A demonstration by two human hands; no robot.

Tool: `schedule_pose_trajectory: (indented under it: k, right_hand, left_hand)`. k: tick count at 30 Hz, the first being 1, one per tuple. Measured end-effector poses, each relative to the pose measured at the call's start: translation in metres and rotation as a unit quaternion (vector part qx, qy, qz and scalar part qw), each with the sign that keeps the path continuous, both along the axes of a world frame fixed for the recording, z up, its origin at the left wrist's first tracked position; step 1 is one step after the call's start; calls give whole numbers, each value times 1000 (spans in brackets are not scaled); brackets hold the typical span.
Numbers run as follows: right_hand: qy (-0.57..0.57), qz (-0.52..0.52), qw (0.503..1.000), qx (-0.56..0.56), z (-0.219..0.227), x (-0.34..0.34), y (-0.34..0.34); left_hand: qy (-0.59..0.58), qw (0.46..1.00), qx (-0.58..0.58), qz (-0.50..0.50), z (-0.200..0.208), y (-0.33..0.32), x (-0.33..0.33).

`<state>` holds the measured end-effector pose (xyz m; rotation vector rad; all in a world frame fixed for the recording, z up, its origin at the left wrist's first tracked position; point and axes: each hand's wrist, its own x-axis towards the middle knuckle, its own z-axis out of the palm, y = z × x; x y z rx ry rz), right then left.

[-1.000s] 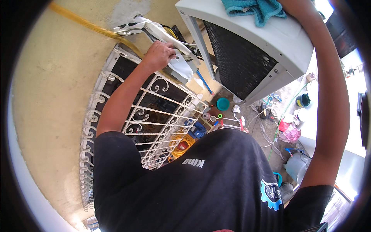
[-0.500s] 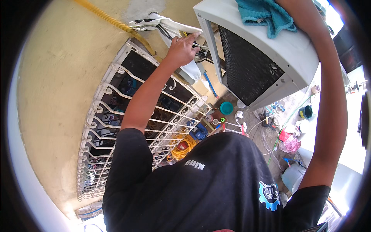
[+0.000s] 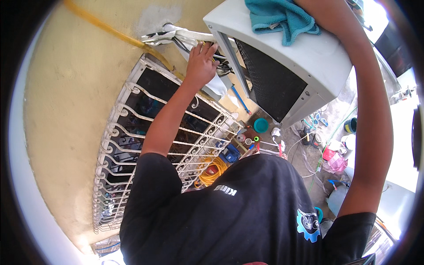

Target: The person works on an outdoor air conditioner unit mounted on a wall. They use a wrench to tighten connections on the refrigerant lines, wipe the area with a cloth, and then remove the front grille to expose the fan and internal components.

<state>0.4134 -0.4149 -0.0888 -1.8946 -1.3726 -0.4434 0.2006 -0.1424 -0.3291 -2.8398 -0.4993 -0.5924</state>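
My left hand [image 3: 202, 66] reaches up to the white-wrapped pipes and cables [image 3: 176, 36] that come out of the wall. Its fingers are stretched and a little apart over them, thumb out to the side; whether the fingertips press on the wrapping is hard to make out. Close on its right stands a light grey air conditioner outdoor unit [image 3: 304, 59] with a black mesh side. A teal cloth [image 3: 282, 20] lies on top of it. My right forearm [image 3: 349, 35] stretches over the unit past the cloth, and the hand is cut off by the upper edge.
A white window grille [image 3: 115, 119] juts from the yellow wall below my left arm. A yellow corrugated hose [image 3: 106, 27] runs along that wall. Far below on the ground are a teal basin [image 3: 261, 125], a coiled yellow hose [image 3: 212, 171], a pink bag [image 3: 336, 162] and loose cords.
My left hand has drawn back from the unit's corner, its fingers now pointing up over the wrapped pipes. The view has shifted, so the unit and cloth appear further left.
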Motion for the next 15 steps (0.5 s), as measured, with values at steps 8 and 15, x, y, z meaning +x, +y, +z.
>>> schedule_pose_trajectory:
  k: [8,15]
  right_hand:
    - [-34,17,999,1,-2,2,-4]
    - [-8,57,998,14,-3,0,-10]
  left_hand:
    - [-241,806,-530,-106,22,10,-1]
    - [-190,744,-635,-85,51,36,-33]
